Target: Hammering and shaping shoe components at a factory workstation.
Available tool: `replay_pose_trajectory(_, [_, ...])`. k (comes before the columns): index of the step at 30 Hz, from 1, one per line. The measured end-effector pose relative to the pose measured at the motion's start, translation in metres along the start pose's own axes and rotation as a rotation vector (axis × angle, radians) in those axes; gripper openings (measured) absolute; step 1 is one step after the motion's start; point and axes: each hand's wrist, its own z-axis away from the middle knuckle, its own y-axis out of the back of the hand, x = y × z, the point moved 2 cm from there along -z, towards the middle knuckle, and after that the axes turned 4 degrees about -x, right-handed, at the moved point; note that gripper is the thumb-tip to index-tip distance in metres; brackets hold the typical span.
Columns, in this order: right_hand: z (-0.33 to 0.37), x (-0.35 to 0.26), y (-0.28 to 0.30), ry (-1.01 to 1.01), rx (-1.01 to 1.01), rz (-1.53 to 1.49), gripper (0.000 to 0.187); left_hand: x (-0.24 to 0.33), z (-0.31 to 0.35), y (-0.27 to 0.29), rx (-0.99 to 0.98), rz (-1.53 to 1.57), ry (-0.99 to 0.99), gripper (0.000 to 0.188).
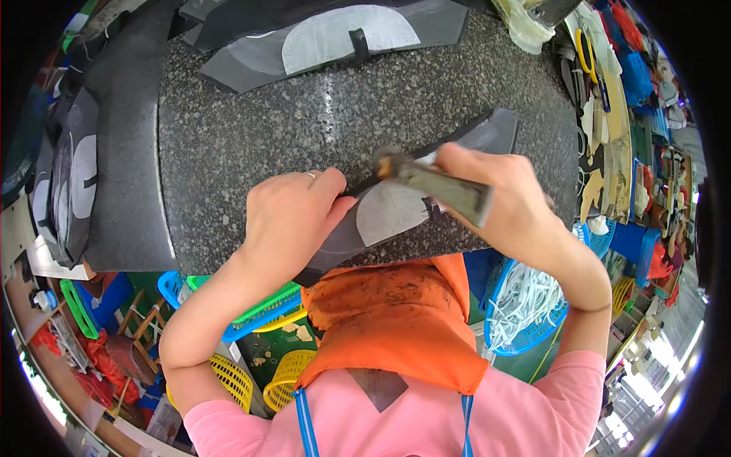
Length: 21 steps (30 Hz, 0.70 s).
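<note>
On the slab (251,137), the left hand (293,213) is pinching a dark piece (392,215); the right hand (514,198) is gripping a blurred hammer (448,190).

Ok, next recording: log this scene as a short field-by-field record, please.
Left grip: touching the far edge of the dark panel, left of its pale half-round patch
Right grip: closed on a blurred hammer-like tool
Tool contact: cannot tell
Surface: dark speckled worktop
Similar pieces: one group at the far side, another at the left
Far right: yellow-handled scissors
Below, right: blue basket holding white strips
Clothing: orange apron, pink top
</note>
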Motion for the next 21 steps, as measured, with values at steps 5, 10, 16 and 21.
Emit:
replay_pose_trajectory(5, [0.017,0.005,0.012,-0.111,0.055,-0.097,0.016,0.021,-0.027,-0.02,0.211,-0.042,-0.154,0.016])
replay_pose_trajectory(10, [0.015,0.02,0.009,-0.237,-0.081,-0.097,0.017,0.012,-0.021,-0.019,0.232,0.126,-0.273,0.016])
replay_pose_trajectory(16, [0.015,0.012,-0.003,-0.025,-0.092,-0.078,0.021,0.02,-0.007,-0.026,0.271,-0.052,-0.326,0.016])
replay_pose_trajectory(21, [0.017,0.0,-0.019,0.004,-0.042,0.032,0.027,0.015,-0.007,-0.01,0.228,-0.045,-0.297,0.015])
